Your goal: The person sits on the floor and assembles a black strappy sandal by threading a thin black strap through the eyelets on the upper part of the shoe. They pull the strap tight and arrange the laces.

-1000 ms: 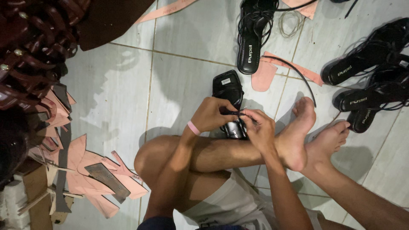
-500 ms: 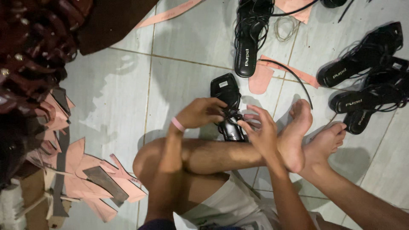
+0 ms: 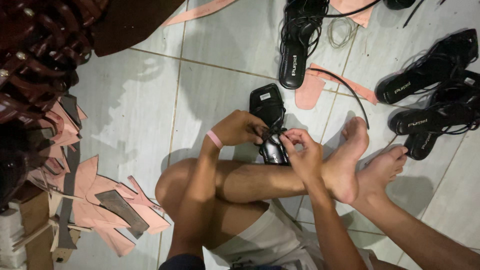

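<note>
Left hand (image 3: 239,128) and right hand (image 3: 301,151) both pinch the straps of one black sandal (image 3: 270,125) on the floor tiles (image 3: 135,115) above the crossed legs; four more sandals (image 3: 425,107) lie around, pink cutouts (image 3: 100,200) left

Black sandal (image 3: 270,125): smooth, leather-like, slightly glossy, with thin cord-like straps. Floor (image 3: 140,115): glazed grey tile, faintly reflective. Pink cut-outs (image 3: 95,200): matt, sheet-like (card or leatherboard, hard to tell). Shorts (image 3: 272,240): pale woven cloth. Wristband (image 3: 214,139): smooth pink, rubbery.
</note>
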